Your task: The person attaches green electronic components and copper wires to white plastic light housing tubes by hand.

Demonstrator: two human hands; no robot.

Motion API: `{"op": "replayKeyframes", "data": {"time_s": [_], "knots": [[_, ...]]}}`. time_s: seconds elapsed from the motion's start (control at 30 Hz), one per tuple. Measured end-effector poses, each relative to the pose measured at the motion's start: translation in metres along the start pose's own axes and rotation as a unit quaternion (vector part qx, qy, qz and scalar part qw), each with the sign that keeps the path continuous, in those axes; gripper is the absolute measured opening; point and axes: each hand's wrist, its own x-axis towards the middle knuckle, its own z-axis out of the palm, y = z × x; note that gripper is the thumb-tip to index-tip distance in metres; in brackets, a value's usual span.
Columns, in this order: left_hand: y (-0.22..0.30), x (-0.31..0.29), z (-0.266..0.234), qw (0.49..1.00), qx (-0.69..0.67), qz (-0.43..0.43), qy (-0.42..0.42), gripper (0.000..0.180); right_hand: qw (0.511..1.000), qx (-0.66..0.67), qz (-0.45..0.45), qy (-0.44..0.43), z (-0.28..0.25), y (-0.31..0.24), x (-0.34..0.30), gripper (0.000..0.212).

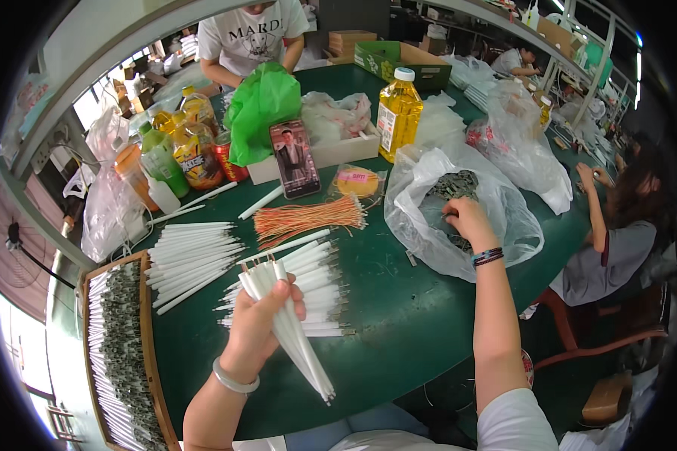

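My left hand (257, 325) is closed around a small bunch of slim white tubes (299, 347). Short copper-coloured ends stick out at their top. My right hand (466, 219) reaches into an open clear plastic bag (513, 239), its fingers curled against a heap of small dark grey parts (456, 183). Whatever lies between those fingertips is hidden. Under and beyond my left hand lies a pile of white tubes (317, 279) on the green table (399, 338). A second pile of white tubes (192, 259) is spread to its left. Orange wires (308, 219) lie bundled just behind.
A wooden tray (152, 353) packed with tubes with grey ends stands at left. Bottles (160, 159), a phone (295, 159), a green bag (263, 113) and a yellow-liquid bottle (400, 114) line the back. Co-workers sit at right (617, 248) and stand opposite (252, 41).
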Motion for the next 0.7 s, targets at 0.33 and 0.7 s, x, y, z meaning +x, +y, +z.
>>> {"op": "replayKeyframes", "data": {"time_s": [0.33, 0.7], "knots": [[-0.004, 0.001, 0.021, 0.998, 0.039, 0.013, -0.053, 0.022, 0.939, 0.341, 0.010, 0.048, -0.023, -0.061, -0.011, 0.021], [0.003, -0.014, 0.026, 0.993, 0.107, -0.002, -0.047, 0.020, 0.544, 0.802, 0.061, -0.241, -0.009, -0.219, -0.064, 0.025]]}}
